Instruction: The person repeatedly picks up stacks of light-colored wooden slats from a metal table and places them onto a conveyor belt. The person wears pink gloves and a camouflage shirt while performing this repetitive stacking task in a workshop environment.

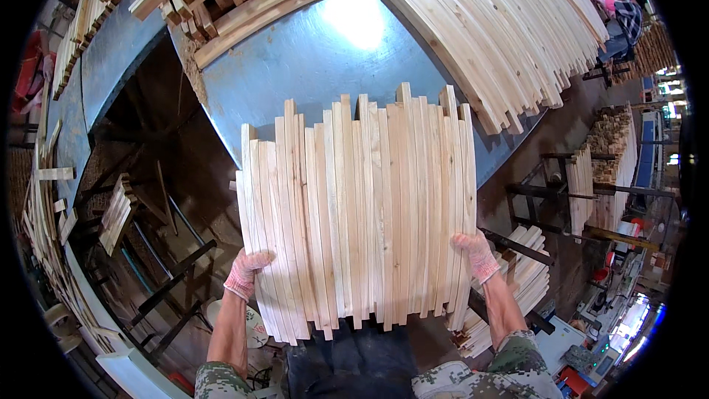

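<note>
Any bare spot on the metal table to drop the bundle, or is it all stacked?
One bare patch on the grey metal table: ahead of the slat bundle that the left hand and right hand grip, bordered by the back stack and the fanned slat pile. Table's right side and far edge are crowded.

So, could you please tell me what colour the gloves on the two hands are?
Pinkish-white knit on both the left hand and right hand, gripping the wooden slats; the head view shows it.
</note>
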